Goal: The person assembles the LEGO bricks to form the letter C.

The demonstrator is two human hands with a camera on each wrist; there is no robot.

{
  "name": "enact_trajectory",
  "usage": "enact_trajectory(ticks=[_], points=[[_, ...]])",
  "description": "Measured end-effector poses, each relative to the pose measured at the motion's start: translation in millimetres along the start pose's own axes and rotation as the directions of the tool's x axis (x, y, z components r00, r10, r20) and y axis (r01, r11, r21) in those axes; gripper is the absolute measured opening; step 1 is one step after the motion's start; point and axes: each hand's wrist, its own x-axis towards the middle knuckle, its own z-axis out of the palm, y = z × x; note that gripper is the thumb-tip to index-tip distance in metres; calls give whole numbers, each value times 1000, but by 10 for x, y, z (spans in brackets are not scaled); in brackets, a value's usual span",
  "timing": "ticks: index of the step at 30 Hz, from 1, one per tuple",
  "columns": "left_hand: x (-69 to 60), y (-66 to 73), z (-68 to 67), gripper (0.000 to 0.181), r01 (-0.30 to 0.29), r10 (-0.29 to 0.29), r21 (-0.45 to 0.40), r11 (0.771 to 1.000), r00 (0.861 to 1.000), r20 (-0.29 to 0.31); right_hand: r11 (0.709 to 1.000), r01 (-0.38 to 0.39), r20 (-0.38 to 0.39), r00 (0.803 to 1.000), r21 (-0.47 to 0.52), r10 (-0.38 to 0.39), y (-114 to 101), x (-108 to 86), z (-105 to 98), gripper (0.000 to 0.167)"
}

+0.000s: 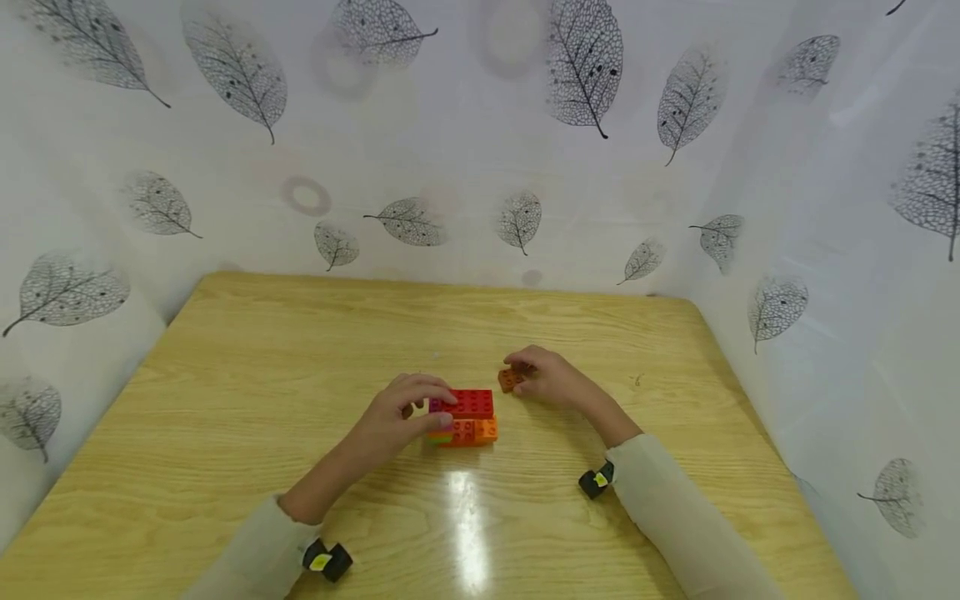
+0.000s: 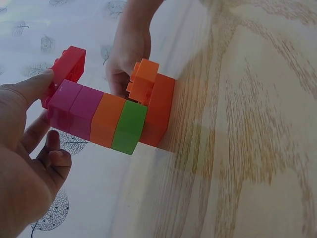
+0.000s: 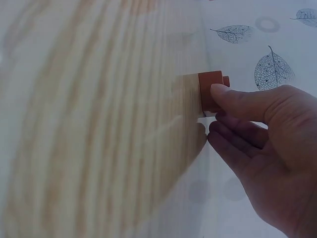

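A stack of toy building bricks stands on the wooden table. Its red top brick (image 1: 474, 403) juts out over an orange brick (image 1: 487, 429) on the red-orange base brick (image 2: 161, 109). In the left wrist view, purple bricks (image 2: 74, 109), an orange brick (image 2: 107, 119) and a green brick (image 2: 130, 126) form the column between them. My left hand (image 1: 397, 408) grips the stack's upper left end, thumb and fingers at the red and purple bricks. Right of the stack, my right hand (image 1: 551, 379) pinches a small brown brick (image 3: 210, 91) at table level.
The wood-grain table (image 1: 300, 333) has a bright glare patch in front of the stack. A pale leaf-printed curtain (image 1: 465, 150) hangs behind the table and along both sides. Dark wrist cameras sit on the left cuff (image 1: 277, 542) and right cuff (image 1: 660, 475).
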Motion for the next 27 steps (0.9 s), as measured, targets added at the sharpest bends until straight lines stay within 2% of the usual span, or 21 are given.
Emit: enact_trajectory(ticks=[7,14,20,27], points=[[3,7,-1,21,9,-8,-12,1000,1000,5,1000,-2,-32,999,7,2,1,-14,14,48],[-4,14,-3,21,10,-10,-13,1000,1000,6,995,23,-103,995,99,-13,-76,-110,33,46],[-3,22,-7,21,19,-19,-6,1000,1000,1,990,87,-164,984,108,-68,-144,-177,69,37],[-3,23,0,20,13,-13,0,1000,1000,-3,986,109,-202,976,126,-82,-200,-277,110,22]])
